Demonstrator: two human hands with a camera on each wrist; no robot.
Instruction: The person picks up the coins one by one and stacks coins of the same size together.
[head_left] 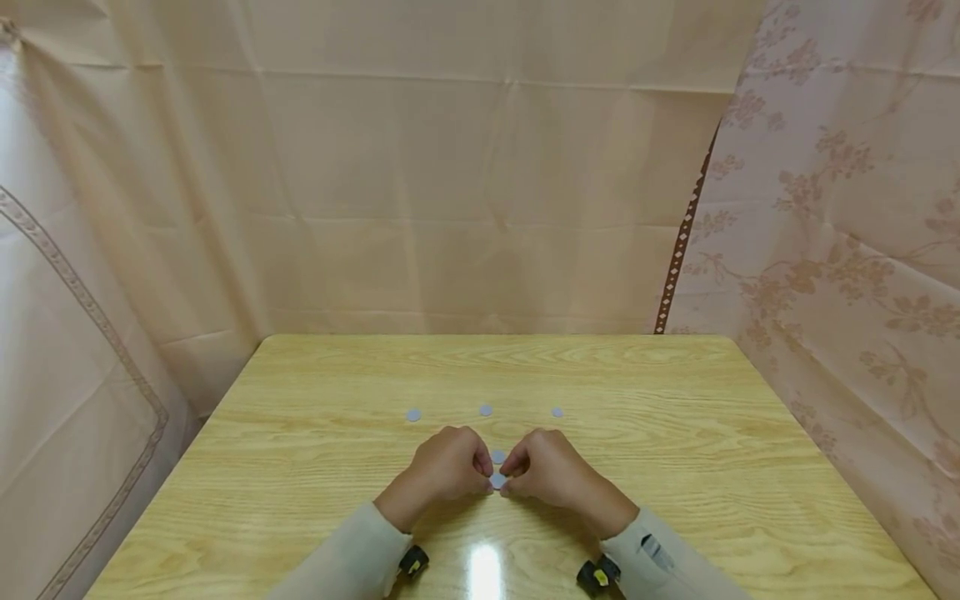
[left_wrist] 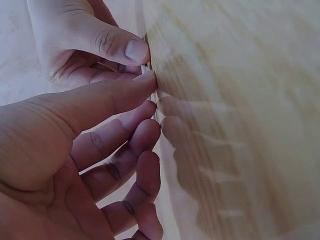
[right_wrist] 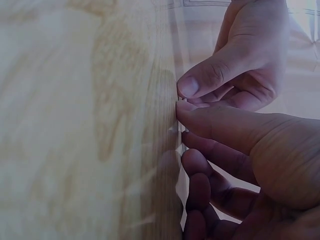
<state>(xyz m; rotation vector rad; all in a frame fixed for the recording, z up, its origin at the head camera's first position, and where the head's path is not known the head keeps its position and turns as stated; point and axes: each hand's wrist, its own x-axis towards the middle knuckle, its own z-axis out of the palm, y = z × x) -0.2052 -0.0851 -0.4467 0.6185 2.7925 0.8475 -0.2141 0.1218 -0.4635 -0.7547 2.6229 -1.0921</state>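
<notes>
From far off, I see the left hand (head_left: 448,463) and the right hand (head_left: 553,472) pinch one pale disc (head_left: 498,481) between them, thumbs and fingers almost together. It is close to the worktop (head_left: 300,492). Just past it, between the hands, is a second disc (head_left: 498,457). Farther out (they look small and round too) are a left disc (head_left: 414,414) beyond the left hand, a middle disc (head_left: 486,410), and a right disc (head_left: 557,412) beyond the right hand.
</notes>
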